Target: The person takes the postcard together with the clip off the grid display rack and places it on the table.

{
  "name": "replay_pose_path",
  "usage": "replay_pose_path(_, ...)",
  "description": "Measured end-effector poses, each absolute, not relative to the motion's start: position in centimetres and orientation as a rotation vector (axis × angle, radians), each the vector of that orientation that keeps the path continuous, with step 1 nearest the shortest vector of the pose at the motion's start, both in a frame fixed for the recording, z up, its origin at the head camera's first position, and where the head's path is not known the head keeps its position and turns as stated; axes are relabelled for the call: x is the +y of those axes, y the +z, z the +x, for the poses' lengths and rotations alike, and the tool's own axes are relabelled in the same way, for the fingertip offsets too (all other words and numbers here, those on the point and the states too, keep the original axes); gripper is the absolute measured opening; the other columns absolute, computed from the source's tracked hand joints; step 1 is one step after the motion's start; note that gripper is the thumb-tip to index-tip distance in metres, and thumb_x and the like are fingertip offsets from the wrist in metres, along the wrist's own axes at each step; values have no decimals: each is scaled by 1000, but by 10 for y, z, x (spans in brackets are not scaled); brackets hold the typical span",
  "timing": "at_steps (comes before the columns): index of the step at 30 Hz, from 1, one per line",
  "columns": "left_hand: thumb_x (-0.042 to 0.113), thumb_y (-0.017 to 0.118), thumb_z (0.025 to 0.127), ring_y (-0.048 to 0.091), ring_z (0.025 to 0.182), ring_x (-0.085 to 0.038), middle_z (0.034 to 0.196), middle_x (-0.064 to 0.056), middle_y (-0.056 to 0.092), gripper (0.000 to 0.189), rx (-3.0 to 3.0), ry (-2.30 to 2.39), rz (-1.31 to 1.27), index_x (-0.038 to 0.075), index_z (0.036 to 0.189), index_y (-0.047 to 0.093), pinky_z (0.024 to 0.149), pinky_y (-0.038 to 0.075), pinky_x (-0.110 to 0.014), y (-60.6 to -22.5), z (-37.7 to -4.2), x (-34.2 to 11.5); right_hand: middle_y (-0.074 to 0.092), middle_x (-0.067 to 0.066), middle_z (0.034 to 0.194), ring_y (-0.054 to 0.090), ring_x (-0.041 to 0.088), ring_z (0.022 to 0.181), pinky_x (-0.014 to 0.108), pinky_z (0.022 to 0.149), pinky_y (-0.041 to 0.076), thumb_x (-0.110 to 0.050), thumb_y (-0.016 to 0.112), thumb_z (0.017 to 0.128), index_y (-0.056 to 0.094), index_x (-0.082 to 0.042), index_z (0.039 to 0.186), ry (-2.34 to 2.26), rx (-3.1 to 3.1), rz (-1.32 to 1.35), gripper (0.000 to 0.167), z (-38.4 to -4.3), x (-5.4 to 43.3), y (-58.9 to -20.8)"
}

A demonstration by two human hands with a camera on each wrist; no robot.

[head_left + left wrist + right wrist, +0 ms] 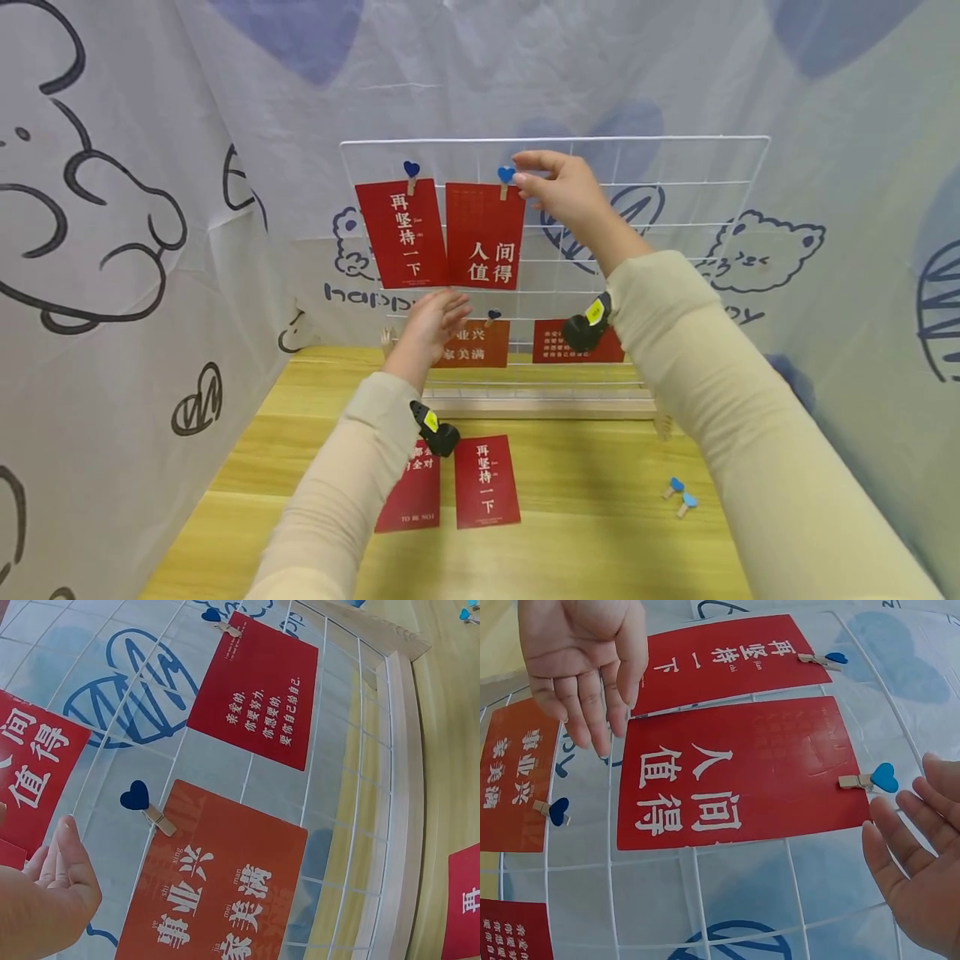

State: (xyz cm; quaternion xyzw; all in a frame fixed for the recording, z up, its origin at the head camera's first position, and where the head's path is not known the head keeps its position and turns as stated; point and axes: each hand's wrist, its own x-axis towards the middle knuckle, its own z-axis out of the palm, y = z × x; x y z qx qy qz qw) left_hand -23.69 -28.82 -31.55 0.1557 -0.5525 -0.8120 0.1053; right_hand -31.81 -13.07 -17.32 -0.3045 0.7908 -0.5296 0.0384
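A red card (484, 237) with white characters hangs on the white wire grid (675, 183), held by a small wooden clothespin with a light blue heart (885, 778). Close beside that heart is my right hand (562, 190); its thumb and fingers are parted, and the right wrist view shows them apart from the clothespin. Below the card's lower edge, my left hand (435, 321) has its fingers extended and holds nothing; whether it touches the card I cannot tell. To the left hangs another red card (402, 235) under a dark blue heart clothespin (412, 171).
Lower on the grid hang an orange card (217, 877) and a red card (259, 690), each with a dark blue heart clothespin. Two red cards, one partly covered by my sleeve, lie on the wooden table (585, 517). Two blue heart clothespins (681, 496) lie at the right.
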Motion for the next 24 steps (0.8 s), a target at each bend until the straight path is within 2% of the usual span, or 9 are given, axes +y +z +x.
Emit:
replay_pose_path(3, 14, 42, 91, 44, 110, -26, 122, -15, 46, 34, -1611, -2407, 466, 0, 122, 39, 92, 35, -33, -315, -238, -288, 47, -2, 121, 49, 15, 99, 27, 83, 41, -27, 50, 86, 45, -19, 126, -1576, 2470, -964, 41, -325, -134, -175)
replay_pose_path(5, 14, 41, 91, 46, 109, -25, 122, -14, 47, 33, -1618, -2407, 469, 0, 121, 40, 92, 35, -32, -315, -238, -288, 48, 0, 121, 50, 17, 98, 28, 85, 41, -25, 50, 87, 46, -16, 126, -1570, 2416, -962, 39, -327, -136, -174)
replay_pose_path(8, 14, 41, 91, 46, 109, -25, 122, -14, 47, 33, -1613, -2416, 463, 0, 121, 40, 92, 35, -32, -317, -240, -288, 47, -4, 121, 51, 13, 95, 28, 82, 43, -32, 55, 83, 47, -23, 125, -1545, 2417, -1016, 43, -367, -146, -190)
replay_pose_path(12, 14, 41, 91, 46, 108, -25, 122, -14, 46, 33, -1584, -2439, 443, 0, 121, 40, 93, 34, -32, -319, -244, -289, 43, -8, 126, 49, 10, 101, 27, 82, 42, -36, 55, 82, 42, -27, 127, -1344, 2636, -1060, 48, -376, -153, -192)
replay_pose_path(14, 14, 41, 91, 46, 108, -25, 122, -14, 47, 32, -1554, -2456, 442, 0, 120, 40, 93, 33, -32, -321, -245, -289, 40, -6, 130, 44, 11, 109, 27, 87, 38, -32, 50, 87, 38, -22, 131, -1174, 2751, -1028, 46, -343, -152, -175)
replay_pose_path(16, 14, 42, 91, 47, 107, -24, 121, -14, 47, 30, -1520, -2473, 437, 0, 118, 41, 94, 32, -32, -322, -246, -289, 39, -1, 131, 41, 13, 113, 26, 87, 38, -26, 46, 89, 37, -14, 131, -1091, 2804, -1036, 45, -326, -151, -167)
replay_pose_path(19, 14, 42, 91, 49, 103, -22, 121, -14, 48, 27, -1477, -2492, 424, 0, 114, 43, 95, 31, -33, -323, -247, -289, 40, 3, 131, 39, 15, 114, 25, 87, 37, -22, 44, 91, 38, -11, 131, -1002, 2865, -1036, 42, -312, -153, -159)
replay_pose_path(24, 11, 43, 90, 53, 90, -16, 120, -16, 47, 21, -1418, -2512, 395, 0, 108, 45, 96, 29, -34, -325, -246, -288, 52, 6, 118, 49, 16, 96, 26, 81, 41, -20, 42, 91, 40, -10, 129, -918, 2952, -1027, 40, -308, -157, -159)
